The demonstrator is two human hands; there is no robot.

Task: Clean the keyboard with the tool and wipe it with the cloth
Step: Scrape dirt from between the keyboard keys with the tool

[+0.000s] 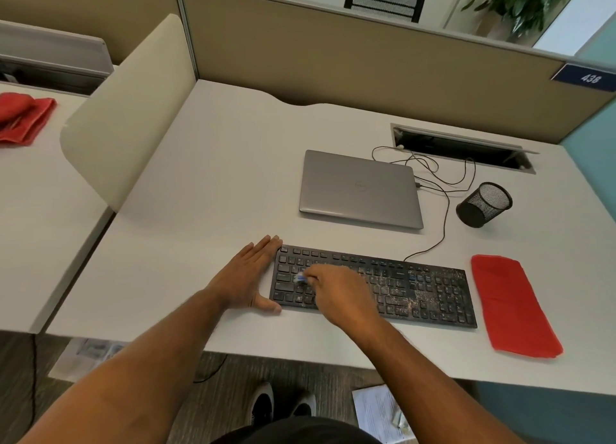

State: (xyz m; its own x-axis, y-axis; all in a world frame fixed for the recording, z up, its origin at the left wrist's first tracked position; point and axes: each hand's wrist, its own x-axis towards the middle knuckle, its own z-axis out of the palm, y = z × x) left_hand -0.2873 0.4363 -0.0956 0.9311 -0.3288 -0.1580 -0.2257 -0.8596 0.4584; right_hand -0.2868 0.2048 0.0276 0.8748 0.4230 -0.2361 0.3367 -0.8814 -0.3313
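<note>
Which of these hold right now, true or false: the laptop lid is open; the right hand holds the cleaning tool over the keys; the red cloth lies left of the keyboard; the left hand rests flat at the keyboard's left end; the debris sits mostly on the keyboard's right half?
1. The laptop lid is open. False: it is closed.
2. The right hand holds the cleaning tool over the keys. True.
3. The red cloth lies left of the keyboard. False: it lies to its right.
4. The left hand rests flat at the keyboard's left end. True.
5. Debris sits mostly on the right half. True.
</note>
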